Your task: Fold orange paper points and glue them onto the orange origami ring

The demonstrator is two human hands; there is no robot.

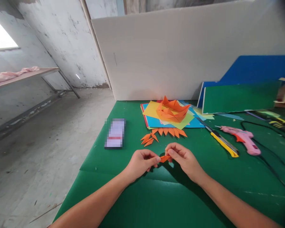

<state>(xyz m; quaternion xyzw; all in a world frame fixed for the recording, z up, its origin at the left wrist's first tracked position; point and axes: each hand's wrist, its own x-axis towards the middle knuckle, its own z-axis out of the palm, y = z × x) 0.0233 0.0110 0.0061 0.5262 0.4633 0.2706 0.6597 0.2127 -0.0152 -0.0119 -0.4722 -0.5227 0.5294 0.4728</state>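
Between my two hands is a small folded piece of orange paper, held just above the green table. My left hand pinches its left end between thumb and fingers. The right end is pinched by my right hand, whose fingers partly cover it. Just beyond my hands lie several small pointed orange paper pieces, some loose and some in a fanned row. Behind them an orange folded-paper ring with pointed tips rests on a stack of coloured paper sheets.
To the right lie a yellow utility knife and a pink glue gun with a black cord. A phone, its screen blurred, lies at the left. Green and blue boards lean against a white panel at the back.
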